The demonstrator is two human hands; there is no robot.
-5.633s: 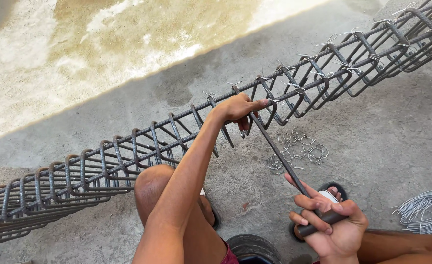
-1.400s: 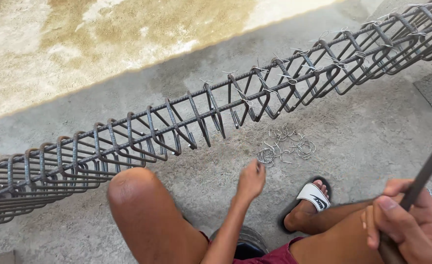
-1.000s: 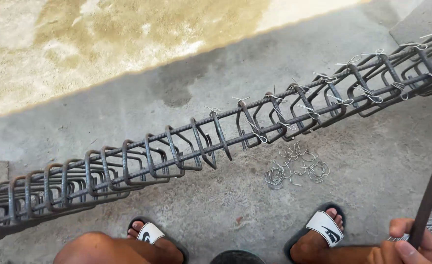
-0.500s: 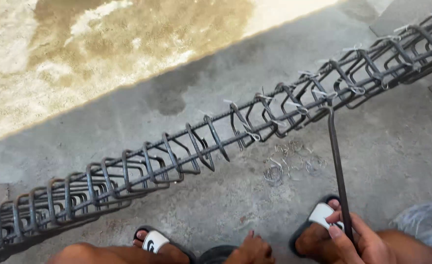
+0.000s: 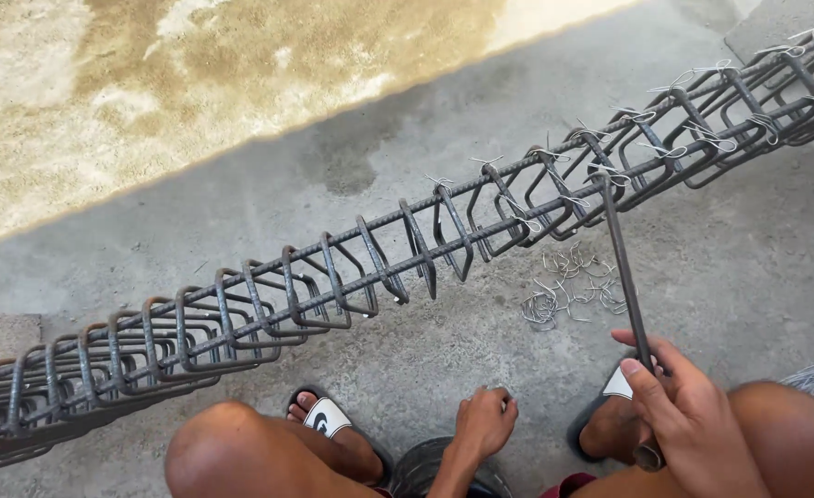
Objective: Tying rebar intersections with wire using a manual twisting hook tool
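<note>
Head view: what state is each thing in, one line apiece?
Rebar cage: lying across the concrete, right part wire-tied, left stirrups bunched.
Hooked steel rod: gripped by the right hand, hook at the cage.
Left hand: low, closed, contents unclear.
Loose wire ties: scattered on the floor.

— What is the person wearing?

— Very little shows. Both arms are bare to the edge of the view, no sleeves, and the left hand [image 5: 483,422] and right hand [image 5: 693,415] carry no gloves, rings or watch.

— And lower down?

— Bare knees, a strip of dark red shorts [image 5: 566,485] (only an edge shows), and black slide sandals with a white strap [image 5: 326,418] bearing a dark mark, one on each foot.
</note>
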